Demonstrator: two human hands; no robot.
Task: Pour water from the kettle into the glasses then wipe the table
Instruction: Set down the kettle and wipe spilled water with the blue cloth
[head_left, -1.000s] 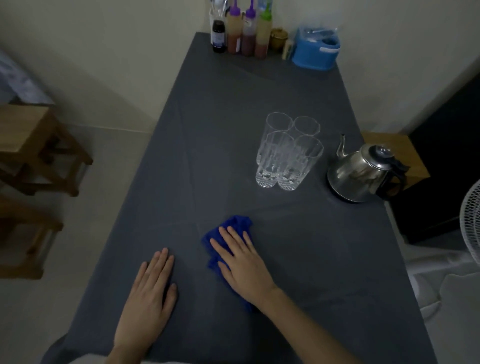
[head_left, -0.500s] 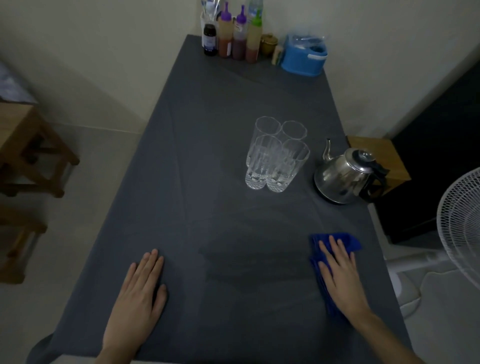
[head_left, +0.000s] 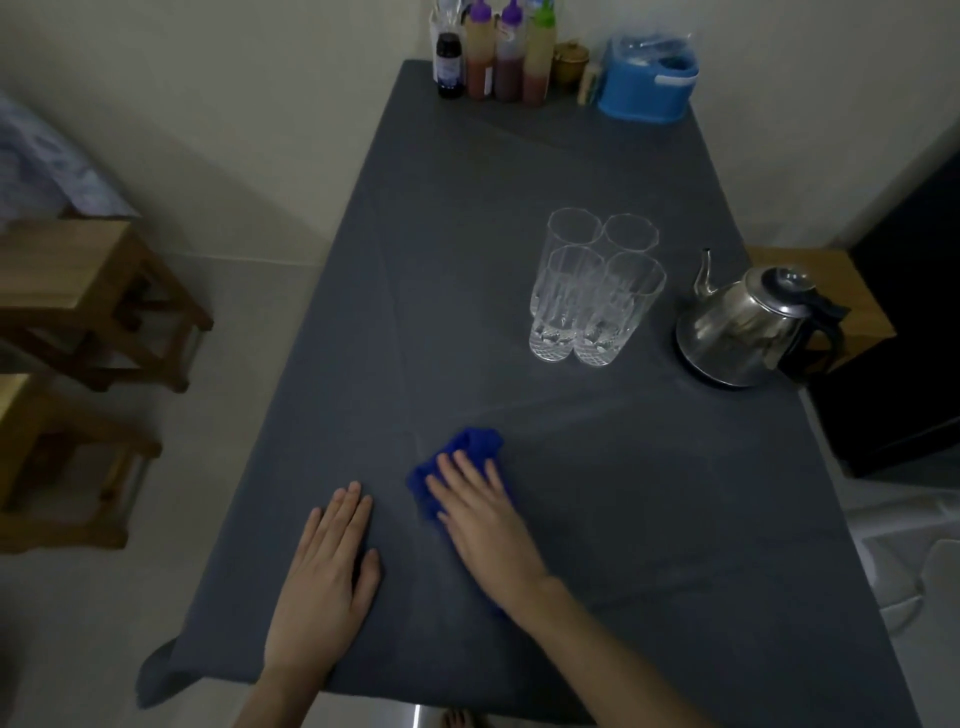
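Note:
A blue cloth (head_left: 467, 451) lies on the grey-covered table (head_left: 467, 234), pressed flat under my right hand (head_left: 483, 525) near the front middle. My left hand (head_left: 324, 587) rests palm down on the table just to the left, fingers together, holding nothing. Several tall clear glasses (head_left: 597, 296) stand bunched together at the right middle. The steel kettle (head_left: 748, 327) with a black handle sits to their right, close to the table's right edge.
Sauce bottles (head_left: 498, 52) and a blue plastic container (head_left: 649, 78) line the far end against the wall. Wooden stools (head_left: 93, 296) stand on the floor to the left. A wooden surface (head_left: 862, 291) and dark furniture are beyond the right edge.
My right hand has slid the blue cloth from the table's right side back to the left, close to my left hand. My left hand has stayed flat in place.

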